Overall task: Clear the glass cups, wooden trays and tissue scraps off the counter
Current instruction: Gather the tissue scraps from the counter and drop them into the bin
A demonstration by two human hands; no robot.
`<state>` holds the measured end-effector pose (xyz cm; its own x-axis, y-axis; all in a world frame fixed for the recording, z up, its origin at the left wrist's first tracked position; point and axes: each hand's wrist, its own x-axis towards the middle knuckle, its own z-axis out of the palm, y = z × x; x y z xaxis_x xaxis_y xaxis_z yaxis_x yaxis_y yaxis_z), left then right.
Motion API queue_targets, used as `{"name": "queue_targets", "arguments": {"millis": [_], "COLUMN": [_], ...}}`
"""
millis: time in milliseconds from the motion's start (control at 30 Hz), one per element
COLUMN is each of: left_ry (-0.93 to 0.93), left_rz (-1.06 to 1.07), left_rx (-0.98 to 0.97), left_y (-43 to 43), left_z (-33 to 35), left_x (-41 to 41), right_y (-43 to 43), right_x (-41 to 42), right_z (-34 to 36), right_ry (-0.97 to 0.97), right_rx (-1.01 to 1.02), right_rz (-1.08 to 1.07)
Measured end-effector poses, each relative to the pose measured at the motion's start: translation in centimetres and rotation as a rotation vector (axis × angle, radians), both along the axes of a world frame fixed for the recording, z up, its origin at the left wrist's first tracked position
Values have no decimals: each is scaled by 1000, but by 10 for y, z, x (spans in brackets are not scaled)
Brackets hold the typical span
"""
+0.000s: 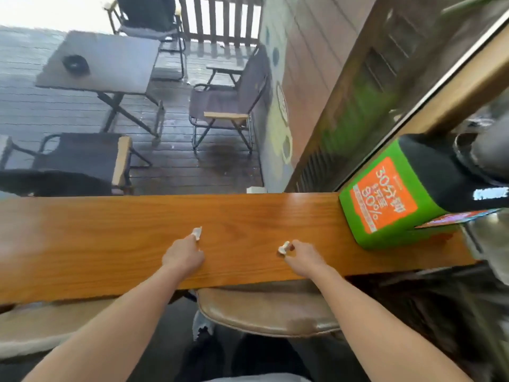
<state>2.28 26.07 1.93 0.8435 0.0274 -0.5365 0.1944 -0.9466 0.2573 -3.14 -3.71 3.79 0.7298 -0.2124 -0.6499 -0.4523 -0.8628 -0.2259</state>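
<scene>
A long wooden counter (110,238) runs across the view. My left hand (183,256) rests on it with its fingertips pinched on a small white tissue scrap (197,232). My right hand (301,255) lies a little to the right, its fingertips closed on another white tissue scrap (283,248). Both scraps sit at the counter's middle, touching the wood. No glass cups or wooden trays are in view.
A green box with an orange label (385,199) stands on the counter's right end, with a dark bag (440,172) behind it. A brown stool seat (264,312) sits under the counter's near edge. Beyond the counter are deck chairs and a grey table (102,62).
</scene>
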Motion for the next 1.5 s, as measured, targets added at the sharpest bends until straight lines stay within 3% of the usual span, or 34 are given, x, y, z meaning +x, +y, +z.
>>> {"name": "queue_targets", "arguments": {"millis": [400,833,1067,1300,1500], "left_ry": [-84,-91,-106,-1,68], "left_rz": [140,47,-21,44,74], "left_rx": [72,-58,-67,-109,-208], "left_y": [2,2,15,53,80], "left_z": [-59,-87,-74,-50,-49], "left_x": [39,48,55,43,27], "right_y": [-4,5,22,66,135], "right_x": [13,24,30,42,49], "right_z": [-81,-105,-96,-77,-56], "right_ry": [-88,-205,-167,-65,14], "right_rx": [49,2,62,216,482], "right_rz": [-297,-140,-195,-112,-196]}}
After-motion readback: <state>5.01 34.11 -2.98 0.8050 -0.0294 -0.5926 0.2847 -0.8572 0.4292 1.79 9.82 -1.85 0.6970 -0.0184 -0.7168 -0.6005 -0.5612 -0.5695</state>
